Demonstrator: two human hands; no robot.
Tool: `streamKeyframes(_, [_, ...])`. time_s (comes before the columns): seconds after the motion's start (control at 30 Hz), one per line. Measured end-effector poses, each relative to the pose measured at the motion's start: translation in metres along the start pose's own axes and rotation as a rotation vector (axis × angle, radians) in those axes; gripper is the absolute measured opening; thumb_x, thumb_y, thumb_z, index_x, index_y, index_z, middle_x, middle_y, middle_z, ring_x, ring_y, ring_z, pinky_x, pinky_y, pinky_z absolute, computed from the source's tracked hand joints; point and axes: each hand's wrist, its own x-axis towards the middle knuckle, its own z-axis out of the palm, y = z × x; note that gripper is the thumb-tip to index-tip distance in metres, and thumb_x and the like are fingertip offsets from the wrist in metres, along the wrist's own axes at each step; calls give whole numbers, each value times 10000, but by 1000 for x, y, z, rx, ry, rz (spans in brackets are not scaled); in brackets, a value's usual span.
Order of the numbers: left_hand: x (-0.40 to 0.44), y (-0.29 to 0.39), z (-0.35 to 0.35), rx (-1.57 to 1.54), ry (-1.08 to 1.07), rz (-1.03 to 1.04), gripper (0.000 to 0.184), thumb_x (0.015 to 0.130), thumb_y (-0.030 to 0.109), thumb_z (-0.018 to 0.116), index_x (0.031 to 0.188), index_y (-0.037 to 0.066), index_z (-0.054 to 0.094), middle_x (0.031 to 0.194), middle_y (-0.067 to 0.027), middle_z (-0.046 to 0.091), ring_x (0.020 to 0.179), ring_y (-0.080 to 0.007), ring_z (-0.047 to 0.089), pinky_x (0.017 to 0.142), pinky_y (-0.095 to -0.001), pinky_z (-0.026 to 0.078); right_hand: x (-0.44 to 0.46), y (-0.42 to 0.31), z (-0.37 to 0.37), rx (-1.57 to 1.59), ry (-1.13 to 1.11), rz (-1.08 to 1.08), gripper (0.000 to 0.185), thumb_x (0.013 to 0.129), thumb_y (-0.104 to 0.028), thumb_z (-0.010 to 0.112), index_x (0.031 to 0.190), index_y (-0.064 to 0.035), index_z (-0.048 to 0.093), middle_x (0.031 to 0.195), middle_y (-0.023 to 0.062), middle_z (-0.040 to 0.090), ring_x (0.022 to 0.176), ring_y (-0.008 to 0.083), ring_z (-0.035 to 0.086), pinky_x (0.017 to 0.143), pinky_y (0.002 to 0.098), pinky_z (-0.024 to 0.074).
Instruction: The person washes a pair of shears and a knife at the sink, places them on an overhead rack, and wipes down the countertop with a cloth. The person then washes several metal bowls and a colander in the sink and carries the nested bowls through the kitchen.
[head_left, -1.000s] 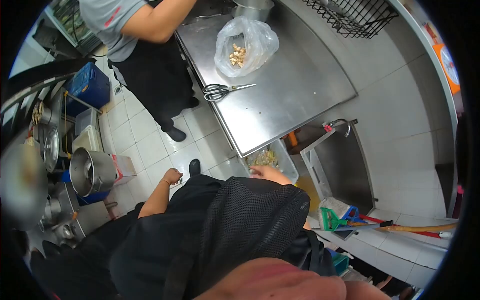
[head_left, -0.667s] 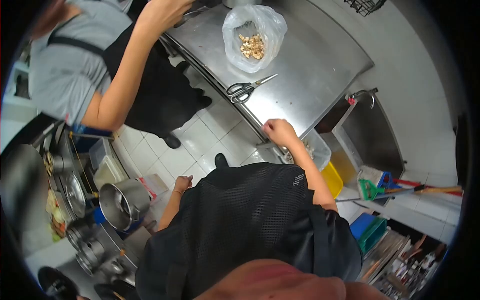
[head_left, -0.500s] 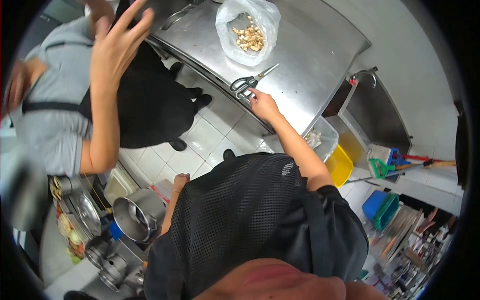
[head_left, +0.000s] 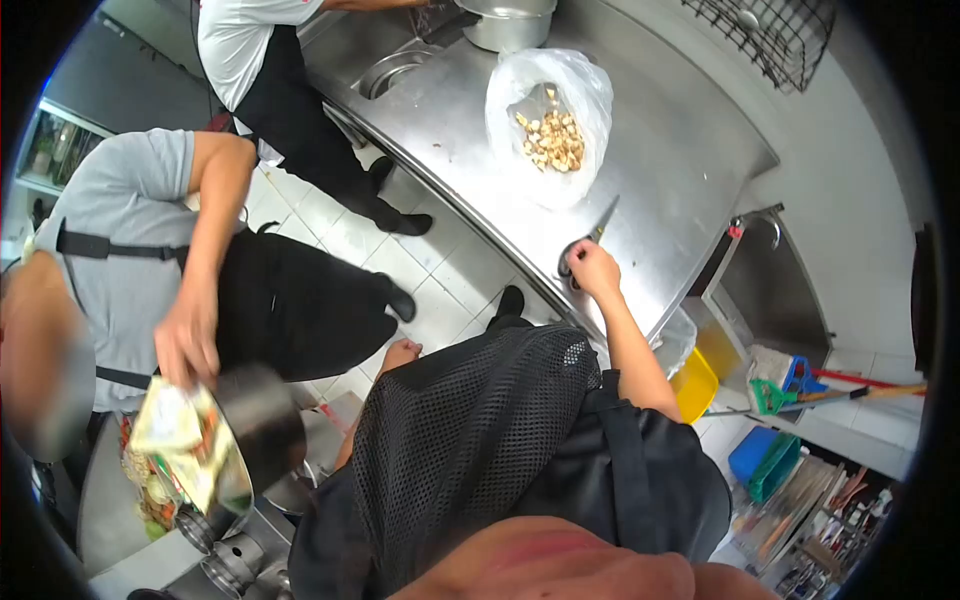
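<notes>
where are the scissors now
In the head view, right of centre, the scissors are near the edge of the steel table, below the plastic bag, with the right hand on their handles.

Smooth, glossy metal table (head_left: pixel 690 125), thin crinkled plastic bag (head_left: pixel 594 105), and metal-bladed scissors (head_left: pixel 605 220) with handles (head_left: pixel 564 262) probably of plastic.

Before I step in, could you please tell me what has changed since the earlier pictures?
The right hand has moved forward from beside the table and taken hold of the scissors by the handles; they seem to have turned slightly. A co-worker's hand, raised before, has come down to a yellow pack. The bag of food pieces stays on the table; the left hand still hangs low.
</notes>
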Motion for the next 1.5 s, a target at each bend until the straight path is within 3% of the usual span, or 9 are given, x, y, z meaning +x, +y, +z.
streamKeyframes(0.07, [26,-26,4,126,97,-51,230,826,220,597,748,3,599,607,-81,579,518,-151,549,486,-296,445,1,25,-2,125,28,-26,166,794,-199,554,870,-59,598,829,130,665,764,275,643,687,372,499])
streamKeyframes(0.1, [36,-38,2,113,93,-55,230,826,220,597,748,3,599,607,-81,579,518,-151,549,486,-296,445,10,48,14,557,91,74,187,794,-116,571,966,-74,513,829,133,653,742,251,633,662,341,502])
streamKeyframes(0.27, [75,-71,-5,32,172,-172,231,814,216,608,718,6,597,582,-95,582,515,-168,566,496,-311,448,32,39,-20,1580,200,139,626,728,86,655,1198,-112,294,892,140,594,824,221,609,724,318,514])
streamKeyframes(0.43, [103,9,-24,-87,587,257,261,853,180,566,664,-2,563,565,-78,576,489,-138,539,470,-293,424,59,34,-38,1475,-11,-122,754,676,105,677,1308,-95,320,852,59,580,821,182,593,723,288,492])
streamKeyframes(0.77, [160,322,-74,-96,524,784,275,876,184,548,686,-15,536,571,-31,523,535,-85,451,513,-251,391,57,-31,-36,1217,51,-122,674,681,56,704,1290,-19,425,894,70,609,828,119,580,745,233,473])
streamKeyframes(0.97, [218,356,-93,130,434,840,197,838,178,588,746,5,573,631,-107,562,571,-169,530,566,-296,435,65,-90,-38,1008,229,-395,728,617,62,740,1272,-16,433,965,94,625,919,176,591,864,313,452])
streamKeyframes(1.07, [236,366,-114,211,403,970,141,816,159,594,772,26,583,667,-136,580,604,-289,566,573,-347,450,83,-113,-13,975,161,-50,658,668,61,716,1265,1,448,852,101,642,778,156,616,758,276,495])
streamKeyframes(1.3, [280,357,-153,284,173,913,144,811,165,600,762,32,580,663,-114,586,580,-252,574,552,-343,451,103,-178,60,902,141,78,568,696,16,733,1217,-7,507,800,9,617,678,61,545,636,205,448])
streamKeyframes(1.5, [278,362,-157,393,100,945,176,818,215,588,758,49,585,707,-99,588,637,-278,576,583,-362,453,107,-202,77,598,86,316,567,654,-227,789,1154,-65,577,798,107,657,692,158,609,630,289,467])
